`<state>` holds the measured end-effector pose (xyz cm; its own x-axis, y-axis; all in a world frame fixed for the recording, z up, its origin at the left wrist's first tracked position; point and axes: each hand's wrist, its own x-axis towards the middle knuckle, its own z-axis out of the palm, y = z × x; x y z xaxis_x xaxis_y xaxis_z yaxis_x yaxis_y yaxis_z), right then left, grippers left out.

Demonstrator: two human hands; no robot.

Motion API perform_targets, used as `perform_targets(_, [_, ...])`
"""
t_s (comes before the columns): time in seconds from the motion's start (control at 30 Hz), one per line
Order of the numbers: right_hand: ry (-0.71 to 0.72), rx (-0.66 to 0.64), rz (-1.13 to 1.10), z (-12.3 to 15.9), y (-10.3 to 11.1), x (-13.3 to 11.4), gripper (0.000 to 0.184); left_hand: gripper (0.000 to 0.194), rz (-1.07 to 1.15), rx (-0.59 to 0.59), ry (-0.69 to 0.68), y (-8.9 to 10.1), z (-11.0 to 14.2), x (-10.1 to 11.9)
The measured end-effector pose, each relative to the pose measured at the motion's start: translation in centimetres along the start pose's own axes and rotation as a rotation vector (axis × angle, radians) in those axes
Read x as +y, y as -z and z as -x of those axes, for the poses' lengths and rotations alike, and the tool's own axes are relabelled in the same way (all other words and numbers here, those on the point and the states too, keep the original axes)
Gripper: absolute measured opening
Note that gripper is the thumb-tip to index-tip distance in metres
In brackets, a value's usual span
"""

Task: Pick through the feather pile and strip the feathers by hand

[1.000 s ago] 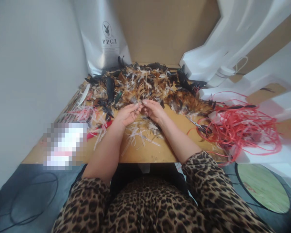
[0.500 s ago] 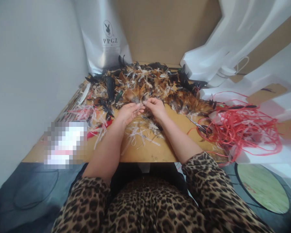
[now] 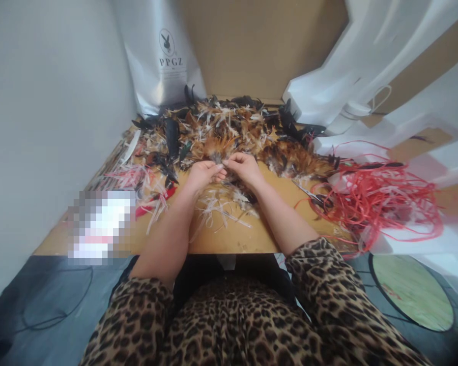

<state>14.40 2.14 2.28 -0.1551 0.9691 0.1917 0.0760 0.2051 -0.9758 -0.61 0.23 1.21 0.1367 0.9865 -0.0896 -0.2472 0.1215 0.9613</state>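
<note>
My left hand (image 3: 206,174) and my right hand (image 3: 243,166) meet over the middle of the table, their thumbs and fingertips pinched together. A small fan of brown feathers (image 3: 212,146) rises from between the fingertips, and its quill ends are hidden by the fingers. Behind the hands spreads a wide heap of brown, white and black feathers (image 3: 229,119). Just below the wrists lie pale, thin strips (image 3: 217,209) with a few whitish feathers (image 3: 245,199).
On the right, scissors (image 3: 316,197) rest beside a tangle of red ribbon (image 3: 381,203). Pink and white strips (image 3: 130,177) and a pixelated bright object (image 3: 105,223) are at left. A silver bag (image 3: 168,86) stands behind; a round green-topped stool (image 3: 412,292) is lower right.
The fingertips have drawn slightly closer together, with the right fingers shifting a little left. The whole view has moved slightly; the heap and ribbon look the same.
</note>
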Motion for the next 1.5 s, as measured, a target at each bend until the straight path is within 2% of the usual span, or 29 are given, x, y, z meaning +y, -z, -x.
perform_targets(0.1, [0.032, -0.109, 0.248, -0.2, 2.2, -0.2, 0.022, 0.025, 0.021, 0.030, -0.032, 0.1, -0.1, 0.0])
perform_targets(0.23, [0.111, -0.302, 0.807, -0.2, 4.6, -0.5, 0.015, 0.023, 0.068, 0.091, -0.047, 0.4, -0.3, 0.1])
perform_targets(0.37, [0.100, -0.377, 1.217, 0.0, 4.4, -0.5, 0.021, 0.023, 0.060, 0.101, -0.040, 0.5, -0.4, 0.1])
perform_targets(0.47, [0.093, -0.371, 1.338, 0.2, 3.5, -0.4, 0.020, 0.022, 0.057, 0.093, -0.021, 0.5, -0.4, 0.0])
perform_targets(0.7, [0.424, -0.202, 1.213, 0.6, 2.6, -1.1, 0.024, 0.016, 0.100, 0.121, -0.040, 0.9, -0.5, 0.1])
perform_targets(0.87, [0.485, -0.197, 1.201, 0.5, 2.1, -0.8, 0.024, 0.016, 0.001, 0.084, -0.001, 1.2, -0.4, 0.3])
perform_targets(1.03, [0.541, -0.191, 1.180, 0.4, 1.7, -0.4, 0.023, 0.016, -0.155, 0.087, 0.068, 0.6, -0.2, 0.3])
perform_targets(1.13, [0.564, -0.166, 1.135, 0.4, 1.5, -0.3, 0.022, 0.016, -0.138, 0.054, 0.080, 0.3, -0.1, 0.1])
perform_targets(1.2, [0.573, -0.090, 1.049, 0.4, 1.5, -0.2, 0.022, 0.017, -0.081, 0.063, 0.073, 0.3, -0.1, 0.1])
perform_targets(1.3, [0.534, 0.141, 0.837, 0.2, 1.7, -0.2, 0.023, 0.016, 0.035, 0.102, 0.062, 0.4, -0.2, 0.3])
perform_targets(1.37, [0.444, 0.252, 0.681, 0.0, 1.8, -0.3, 0.021, 0.013, 0.107, 0.114, 0.047, 0.5, -0.2, 0.4])
perform_targets(1.43, [0.283, 0.220, 0.521, 0.0, 1.7, -0.4, 0.019, 0.011, 0.162, 0.115, 0.024, 0.6, -0.3, 0.5])
perform_targets(1.5, [0.078, 0.085, 0.337, 0.0, 1.3, -0.4, 0.026, 0.011, 0.198, 0.111, 0.006, 0.6, -0.3, 0.6])
